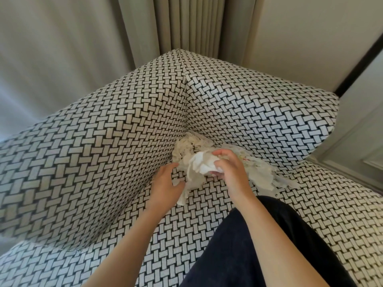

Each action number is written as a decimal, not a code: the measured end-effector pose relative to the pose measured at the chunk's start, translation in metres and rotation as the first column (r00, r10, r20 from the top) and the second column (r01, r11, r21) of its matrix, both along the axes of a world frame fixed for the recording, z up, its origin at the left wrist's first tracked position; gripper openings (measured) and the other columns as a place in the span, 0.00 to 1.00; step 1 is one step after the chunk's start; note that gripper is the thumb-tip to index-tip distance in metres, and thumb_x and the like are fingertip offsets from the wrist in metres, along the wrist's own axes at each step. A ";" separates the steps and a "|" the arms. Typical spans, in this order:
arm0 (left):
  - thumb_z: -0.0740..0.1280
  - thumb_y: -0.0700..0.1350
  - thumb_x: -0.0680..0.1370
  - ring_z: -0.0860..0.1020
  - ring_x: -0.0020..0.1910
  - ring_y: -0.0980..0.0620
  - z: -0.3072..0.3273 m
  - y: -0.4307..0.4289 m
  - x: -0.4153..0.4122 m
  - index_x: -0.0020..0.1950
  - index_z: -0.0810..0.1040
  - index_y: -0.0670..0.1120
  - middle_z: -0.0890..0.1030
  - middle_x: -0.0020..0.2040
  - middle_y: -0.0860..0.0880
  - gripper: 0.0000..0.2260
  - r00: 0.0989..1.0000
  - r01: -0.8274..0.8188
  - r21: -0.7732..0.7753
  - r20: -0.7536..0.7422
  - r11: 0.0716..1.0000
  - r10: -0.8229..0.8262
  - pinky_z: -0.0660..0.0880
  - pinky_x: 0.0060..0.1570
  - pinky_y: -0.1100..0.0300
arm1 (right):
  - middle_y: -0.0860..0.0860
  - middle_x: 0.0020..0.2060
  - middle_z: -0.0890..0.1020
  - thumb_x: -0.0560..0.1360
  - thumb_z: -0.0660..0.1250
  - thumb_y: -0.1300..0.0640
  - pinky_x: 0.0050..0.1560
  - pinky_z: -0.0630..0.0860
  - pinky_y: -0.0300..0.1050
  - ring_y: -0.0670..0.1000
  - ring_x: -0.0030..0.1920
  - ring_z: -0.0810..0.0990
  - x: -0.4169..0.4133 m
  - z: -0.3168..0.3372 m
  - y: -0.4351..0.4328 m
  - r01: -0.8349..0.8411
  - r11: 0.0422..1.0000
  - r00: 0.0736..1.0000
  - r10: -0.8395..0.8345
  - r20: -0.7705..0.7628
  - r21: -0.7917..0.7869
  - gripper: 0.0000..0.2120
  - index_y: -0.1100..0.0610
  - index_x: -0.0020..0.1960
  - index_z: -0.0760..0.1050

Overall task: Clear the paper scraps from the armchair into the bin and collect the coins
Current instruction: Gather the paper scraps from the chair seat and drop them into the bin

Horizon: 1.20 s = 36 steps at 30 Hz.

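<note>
Two hands are busy in the back corner of the chair. Your right hand [230, 168] has its fingers curled tight around a soft white wad of paper [204, 165], with the thumb tucked under it. The wad is crumpled and puffy, with lots of little folds. Your left hand [165, 184] is spread flat, fingers loose and apart, pressing on the lower edge of the same pile. It is not gripping anything.

More scraps [192, 145] are heaped behind the wad, pushed right into the corner where the seat meets the back and the side. They look thin and wrinkled, cream and white, with torn, ragged edges. A flatter sheet [267, 180] sticks out to the right of your right hand and lies on the seat. It has a few small red and yellow marks on it, too blurry to read.

The chair [103, 152] is covered in cloth with a woven look, like little white bricks crossing over black lines. Its side and back rise up steep and meet in a sharp seam.

Your bare arms reach in from below. A dark, fuzzy knee [259, 245] rests on the seat under your right arm.

Behind the chair hang smooth, pale curtains [186, 23] in long straight folds. A plain wall [300, 38] is on the right.
</note>
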<state>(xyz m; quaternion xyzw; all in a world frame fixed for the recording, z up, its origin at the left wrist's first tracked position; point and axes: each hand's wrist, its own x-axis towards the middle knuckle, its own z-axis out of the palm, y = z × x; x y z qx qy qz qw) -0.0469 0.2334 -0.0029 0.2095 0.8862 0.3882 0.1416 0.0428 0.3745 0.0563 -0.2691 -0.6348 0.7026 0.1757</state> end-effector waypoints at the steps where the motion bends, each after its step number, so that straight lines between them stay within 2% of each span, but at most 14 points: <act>1: 0.69 0.46 0.74 0.67 0.67 0.49 -0.003 0.001 0.000 0.71 0.65 0.51 0.67 0.69 0.50 0.27 0.999 0.032 -0.057 0.009 0.998 -0.032 0.66 0.66 0.52 | 0.48 0.49 0.77 0.74 0.58 0.69 0.40 0.78 0.37 0.48 0.47 0.79 0.000 0.000 0.002 0.042 0.997 0.999 -0.043 -0.020 -0.071 0.10 0.58 0.49 0.74; 4: 0.70 0.49 0.73 0.64 0.68 0.49 -0.013 0.003 0.004 0.73 0.62 0.49 0.66 0.70 0.49 0.30 0.993 0.120 -0.208 0.026 0.971 -0.117 0.64 0.66 0.53 | 0.56 0.53 0.78 0.76 0.56 0.68 0.44 0.76 0.42 0.53 0.50 0.78 0.001 -0.001 0.007 0.147 0.941 0.982 -0.176 -0.069 -0.306 0.10 0.58 0.50 0.74; 7: 0.68 0.49 0.74 0.62 0.68 0.49 -0.024 -0.003 0.013 0.71 0.65 0.49 0.67 0.69 0.50 0.27 0.981 0.163 -0.303 -0.052 0.939 -0.188 0.62 0.67 0.54 | 0.57 0.50 0.79 0.77 0.56 0.66 0.47 0.74 0.44 0.53 0.49 0.77 0.004 0.000 0.011 0.193 0.849 0.955 -0.278 -0.105 -0.491 0.10 0.58 0.50 0.75; 11: 0.67 0.42 0.75 0.66 0.62 0.52 -0.039 -0.016 0.021 0.64 0.75 0.47 0.74 0.60 0.51 0.17 0.971 0.153 -0.166 -0.158 0.974 -0.180 0.62 0.61 0.65 | 0.56 0.47 0.79 0.77 0.58 0.64 0.48 0.73 0.44 0.53 0.47 0.76 0.008 0.003 0.013 0.247 0.744 0.923 -0.376 -0.083 -0.621 0.08 0.57 0.49 0.75; 14: 0.67 0.38 0.76 0.70 0.58 0.53 -0.042 -0.023 0.023 0.61 0.78 0.46 0.77 0.55 0.50 0.14 0.972 0.116 -0.096 -0.193 0.989 -0.133 0.67 0.59 0.65 | 0.56 0.49 0.78 0.76 0.59 0.62 0.52 0.73 0.45 0.53 0.48 0.76 0.008 0.004 0.014 0.283 0.670 0.899 -0.435 -0.054 -0.686 0.07 0.58 0.51 0.75; 18: 0.67 0.36 0.75 0.73 0.50 0.55 -0.031 -0.023 0.021 0.57 0.80 0.43 0.80 0.52 0.48 0.11 0.966 0.138 -0.002 -0.218 0.990 -0.135 0.69 0.48 0.70 | 0.56 0.51 0.77 0.76 0.60 0.62 0.56 0.73 0.45 0.52 0.49 0.76 0.010 0.002 0.016 0.299 0.615 0.876 -0.481 -0.046 -0.730 0.12 0.59 0.58 0.73; 20: 0.68 0.36 0.75 0.72 0.55 0.56 -0.028 -0.017 0.019 0.57 0.80 0.44 0.78 0.57 0.48 0.12 0.957 0.205 0.000 -0.209 0.979 -0.201 0.69 0.59 0.65 | 0.56 0.51 0.77 0.76 0.60 0.61 0.55 0.74 0.45 0.52 0.49 0.76 0.011 0.002 0.017 0.296 0.599 0.870 -0.490 -0.049 -0.744 0.14 0.59 0.61 0.73; 22: 0.68 0.39 0.76 0.66 0.67 0.54 -0.026 -0.010 0.017 0.59 0.79 0.46 0.70 0.68 0.50 0.13 0.951 0.271 -0.048 -0.142 0.961 -0.275 0.62 0.68 0.62 | 0.56 0.50 0.77 0.76 0.60 0.61 0.53 0.74 0.43 0.52 0.49 0.76 0.012 0.002 0.016 0.298 0.592 0.867 -0.496 -0.048 -0.749 0.15 0.59 0.62 0.73; 25: 0.66 0.40 0.77 0.60 0.72 0.50 -0.025 0.000 0.016 0.61 0.78 0.47 0.62 0.74 0.52 0.13 0.920 0.363 -0.176 -0.088 0.915 -0.382 0.55 0.69 0.62 | 0.55 0.48 0.77 0.76 0.60 0.60 0.50 0.74 0.42 0.51 0.47 0.76 0.014 0.004 0.015 0.298 0.594 0.867 -0.495 -0.048 -0.747 0.15 0.58 0.61 0.73; 27: 0.65 0.40 0.78 0.62 0.69 0.50 -0.026 0.004 0.015 0.62 0.77 0.47 0.65 0.73 0.51 0.13 0.902 0.383 -0.227 -0.115 0.895 -0.415 0.55 0.66 0.67 | 0.55 0.47 0.77 0.76 0.60 0.61 0.50 0.74 0.42 0.50 0.47 0.76 0.016 0.004 0.014 0.289 0.598 0.870 -0.490 -0.055 -0.748 0.15 0.58 0.61 0.73; 29: 0.64 0.40 0.78 0.66 0.65 0.51 -0.025 0.006 0.015 0.63 0.77 0.46 0.73 0.67 0.51 0.14 0.892 0.378 -0.255 -0.155 0.890 -0.424 0.55 0.58 0.73 | 0.54 0.47 0.77 0.76 0.61 0.61 0.51 0.73 0.42 0.50 0.47 0.75 0.018 0.006 0.013 0.276 0.603 0.874 -0.481 -0.065 -0.748 0.13 0.58 0.59 0.74; 31: 0.64 0.41 0.78 0.67 0.63 0.52 -0.023 0.006 0.013 0.63 0.77 0.47 0.76 0.63 0.50 0.13 0.894 0.353 -0.260 -0.189 0.899 -0.406 0.58 0.59 0.70 | 0.54 0.47 0.78 0.76 0.61 0.61 0.51 0.73 0.42 0.50 0.47 0.75 0.022 0.010 0.012 0.257 0.617 0.882 -0.465 -0.081 -0.744 0.11 0.58 0.58 0.74; 36: 0.66 0.41 0.77 0.69 0.64 0.52 -0.002 0.004 0.006 0.62 0.77 0.49 0.77 0.62 0.50 0.14 0.881 0.367 -0.240 -0.221 0.899 -0.418 0.63 0.65 0.62 | 0.55 0.47 0.77 0.76 0.62 0.61 0.52 0.74 0.44 0.51 0.48 0.75 0.036 0.022 0.015 0.215 0.641 0.888 -0.442 -0.125 -0.737 0.06 0.58 0.51 0.75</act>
